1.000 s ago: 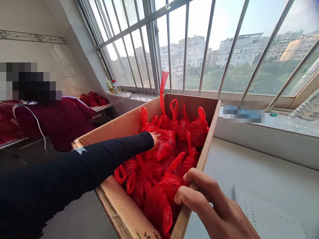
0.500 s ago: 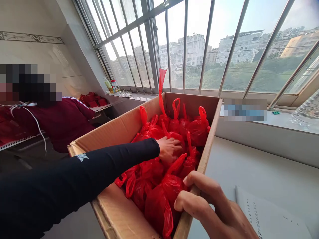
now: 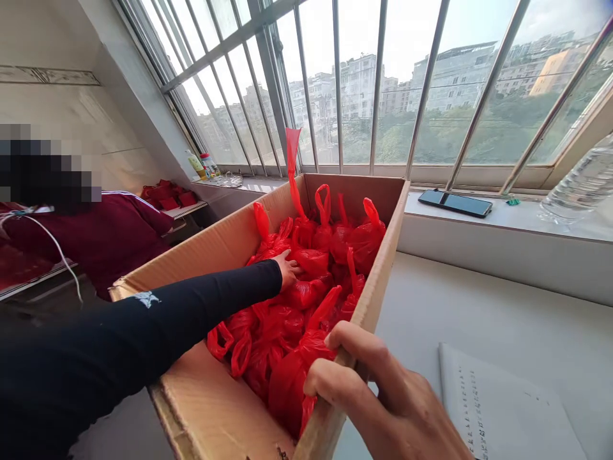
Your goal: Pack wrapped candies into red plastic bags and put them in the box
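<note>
A deep cardboard box [image 3: 335,395] stands tilted across the view, filled with several knotted red plastic bags [image 3: 275,322]. My left hand [image 3: 288,271], at the end of a black sleeve, reaches over the box's left wall. Its fingers are stretched out against a red bag [image 3: 311,262] in the middle of the pile; part of the hand is hidden by the sleeve. On the near right side, my right hand [image 3: 383,390] has two bent fingers hooked over the box's rim, and its thumb is out of sight. What the bags contain cannot be seen.
A white table [image 3: 421,300] lies right of the box, with a paper booklet [image 3: 498,402] on it. The window sill holds a phone [image 3: 454,202] and a clear plastic bottle [image 3: 577,182]. At left sits a person in a maroon shirt [image 3: 119,230], near more red bags [image 3: 167,193].
My left hand has slid off the top of the middle bags toward their left side, uncovering them. My right hand stays on the rim. The whole view has shifted slightly.
</note>
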A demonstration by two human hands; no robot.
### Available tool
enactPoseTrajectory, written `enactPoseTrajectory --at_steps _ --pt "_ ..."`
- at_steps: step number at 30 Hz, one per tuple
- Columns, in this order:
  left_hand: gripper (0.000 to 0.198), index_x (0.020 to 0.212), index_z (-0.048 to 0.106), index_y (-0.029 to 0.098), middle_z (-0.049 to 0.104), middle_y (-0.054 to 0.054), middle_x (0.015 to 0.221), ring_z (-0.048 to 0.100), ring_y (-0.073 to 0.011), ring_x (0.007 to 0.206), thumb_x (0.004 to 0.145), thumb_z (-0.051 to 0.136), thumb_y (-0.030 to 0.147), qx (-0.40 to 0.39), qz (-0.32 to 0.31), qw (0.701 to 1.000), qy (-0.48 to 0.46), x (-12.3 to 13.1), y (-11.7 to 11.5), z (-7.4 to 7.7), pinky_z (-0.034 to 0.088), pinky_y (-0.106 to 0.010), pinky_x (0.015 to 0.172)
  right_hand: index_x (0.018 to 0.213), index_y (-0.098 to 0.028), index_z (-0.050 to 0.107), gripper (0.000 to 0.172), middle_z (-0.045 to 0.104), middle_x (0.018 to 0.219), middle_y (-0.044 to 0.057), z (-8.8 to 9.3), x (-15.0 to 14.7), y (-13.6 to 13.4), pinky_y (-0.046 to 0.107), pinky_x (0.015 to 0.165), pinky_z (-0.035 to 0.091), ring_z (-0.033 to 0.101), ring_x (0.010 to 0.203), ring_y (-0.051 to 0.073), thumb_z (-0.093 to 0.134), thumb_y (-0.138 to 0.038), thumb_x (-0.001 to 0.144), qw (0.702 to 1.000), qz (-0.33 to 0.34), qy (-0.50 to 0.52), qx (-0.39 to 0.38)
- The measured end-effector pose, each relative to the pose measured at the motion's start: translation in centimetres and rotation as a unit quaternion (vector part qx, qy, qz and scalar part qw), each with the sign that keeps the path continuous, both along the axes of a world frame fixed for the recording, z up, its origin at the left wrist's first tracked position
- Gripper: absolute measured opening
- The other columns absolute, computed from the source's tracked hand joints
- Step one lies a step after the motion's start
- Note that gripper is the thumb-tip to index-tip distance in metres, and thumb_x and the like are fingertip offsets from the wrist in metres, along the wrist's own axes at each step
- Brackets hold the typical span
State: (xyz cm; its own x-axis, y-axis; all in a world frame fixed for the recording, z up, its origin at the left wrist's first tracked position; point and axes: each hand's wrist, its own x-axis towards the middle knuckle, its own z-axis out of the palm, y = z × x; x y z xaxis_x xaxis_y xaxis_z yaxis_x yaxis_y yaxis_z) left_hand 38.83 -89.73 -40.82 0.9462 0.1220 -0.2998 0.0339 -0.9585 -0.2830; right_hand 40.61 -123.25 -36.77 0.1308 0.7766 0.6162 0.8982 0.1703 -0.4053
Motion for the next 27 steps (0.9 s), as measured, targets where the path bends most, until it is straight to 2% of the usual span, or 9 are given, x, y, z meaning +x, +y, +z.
enactPoseTrajectory --at_steps 3,7,9,11,13,16,20,24,27 --pt "0.022 0.116 0.068 0.017 0.066 -0.01 0.128 0.063 -0.0269 0.118 0.098 0.068 0.029 0.027 -0.018 0.999 0.038 0.7 0.3 1.4 0.052 -0.052 0.103 0.118 -0.029 0.056 0.025 0.061 0.117 0.006 -0.2 0.1 0.2 0.023 0.056 0.05 0.068 0.074 0.015 0.062 -0.044 0.098 0.999 0.028 0.02 0.028" --pt "0.024 0.118 0.067 0.017 0.065 -0.01 0.13 0.062 -0.0277 0.121 0.099 0.066 0.031 0.06 -0.011 0.998 0.021 1.5 0.7 4.2 0.05 -0.053 0.104 0.119 -0.028 0.052 0.03 0.059 0.117 0.008 0.1 0.0 0.2 0.024 0.062 0.053 0.069 0.079 0.016 0.052 -0.052 0.101 0.997 0.042 0.042 0.045" --pt "0.024 0.119 0.067 0.017 0.064 -0.011 0.132 0.061 -0.0279 0.122 0.099 0.065 0.031 0.068 0.003 0.998 0.011 1.6 0.5 5.3 0.05 -0.053 0.104 0.119 -0.028 0.051 0.026 0.058 0.117 0.008 0.1 -0.1 0.1 0.024 0.065 0.054 0.069 0.082 0.016 0.05 -0.048 0.103 0.997 0.041 0.046 0.04" --pt "0.025 0.119 0.067 0.017 0.064 -0.011 0.132 0.061 -0.0284 0.123 0.099 0.066 0.031 0.068 0.017 0.997 0.015 1.7 -0.1 6.0 0.05 -0.054 0.105 0.119 -0.029 0.05 0.021 0.057 0.118 0.008 0.0 -0.2 0.1 0.024 0.067 0.054 0.07 0.085 0.016 0.049 -0.044 0.104 0.997 0.042 0.048 0.032" --pt "0.026 0.118 0.067 0.016 0.065 -0.011 0.13 0.061 -0.0287 0.122 0.098 0.067 0.032 0.057 0.029 0.997 0.031 2.0 -0.9 6.2 0.05 -0.054 0.105 0.119 -0.029 0.049 0.024 0.056 0.118 0.009 -0.2 -0.2 0.1 0.024 0.066 0.054 0.071 0.086 0.017 0.049 -0.048 0.104 0.998 0.044 0.046 0.024" --pt "0.027 0.117 0.068 0.016 0.068 -0.01 0.123 0.066 -0.0261 0.112 0.099 0.066 0.036 0.021 0.055 0.996 0.061 2.6 -2.1 6.4 0.054 -0.05 0.099 0.12 -0.03 0.048 0.038 0.055 0.119 0.009 -0.6 -0.1 0.2 0.025 0.062 0.054 0.071 0.088 0.018 0.05 -0.062 0.1 0.998 0.046 0.042 0.017" --pt "0.033 0.119 0.066 0.015 0.069 -0.01 0.119 0.069 -0.024 0.103 0.101 0.062 0.042 -0.007 0.107 0.992 0.072 2.5 -2.9 5.7 0.058 -0.045 0.09 0.121 -0.032 0.047 0.043 0.055 0.119 0.008 -1.1 -0.1 0.3 0.024 0.062 0.056 0.069 0.081 0.016 0.047 -0.068 0.098 0.998 0.044 0.036 0.016" --pt "0.036 0.123 0.065 0.016 0.064 -0.012 0.132 0.063 -0.0294 0.12 0.098 0.065 0.042 0.002 0.116 0.992 0.047 1.5 -3.5 3.6 0.05 -0.055 0.103 0.123 -0.032 0.047 0.045 0.055 0.124 0.009 -1.2 -0.5 0.0 0.026 0.059 0.058 0.071 0.078 0.017 0.05 -0.068 0.096 0.998 0.034 0.051 -0.003" --pt "0.041 0.132 0.061 0.017 0.058 -0.013 0.141 0.056 -0.0326 0.129 0.097 0.067 0.038 0.007 0.102 0.995 0.022 1.1 -3.6 2.3 0.045 -0.059 0.108 0.122 -0.033 0.049 0.046 0.053 0.126 0.009 -1.2 -0.8 -0.2 0.029 0.065 0.062 0.072 0.081 0.018 0.058 -0.067 0.093 0.998 0.027 0.064 -0.013"
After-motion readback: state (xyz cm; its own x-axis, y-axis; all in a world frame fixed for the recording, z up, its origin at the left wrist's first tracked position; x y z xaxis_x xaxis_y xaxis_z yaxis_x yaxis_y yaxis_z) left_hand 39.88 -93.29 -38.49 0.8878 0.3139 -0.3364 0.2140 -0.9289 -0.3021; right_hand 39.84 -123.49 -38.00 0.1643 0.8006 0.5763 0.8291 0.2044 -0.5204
